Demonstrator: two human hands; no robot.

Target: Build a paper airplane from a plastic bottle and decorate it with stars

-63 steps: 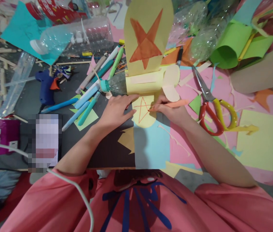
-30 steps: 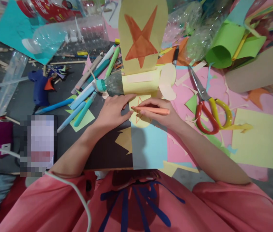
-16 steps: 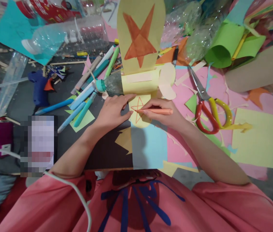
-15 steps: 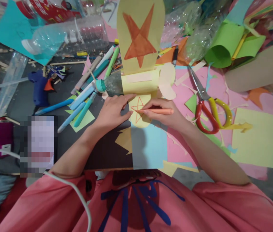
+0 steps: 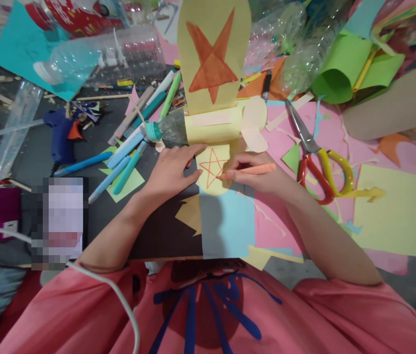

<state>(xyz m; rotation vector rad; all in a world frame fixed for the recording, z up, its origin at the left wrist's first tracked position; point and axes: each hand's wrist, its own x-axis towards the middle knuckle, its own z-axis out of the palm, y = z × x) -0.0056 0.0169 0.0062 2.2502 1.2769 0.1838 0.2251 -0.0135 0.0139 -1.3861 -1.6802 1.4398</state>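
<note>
An orange marker (image 5: 255,169) is pinched in my right hand (image 5: 254,169), its tip on the yellow paper wing (image 5: 217,187) at the lower right of an outlined orange star. My left hand (image 5: 174,169) lies with fingers spread at the wing's left edge, thumb and forefinger apart, near the plastic bottle (image 5: 173,132). The bottle lies on its side with a teal cap and a yellow paper wrap (image 5: 213,127). Beyond it stretches another yellow wing (image 5: 213,64) bearing a filled-in orange star. Pale pink rounded paper pieces (image 5: 255,123) sit at the bottle's right end.
Scissors (image 5: 313,152) with red and yellow handles lie to the right, near a yellow sheet (image 5: 396,211). Several markers (image 5: 130,132) and a blue glue gun (image 5: 59,132) lie left. A phone (image 5: 64,211) rests at front left. Another person's arm (image 5: 396,105) reaches in from the right.
My right hand and the marker have moved slightly right and down, from the star's left side to its lower right. My left hand stays in place.
</note>
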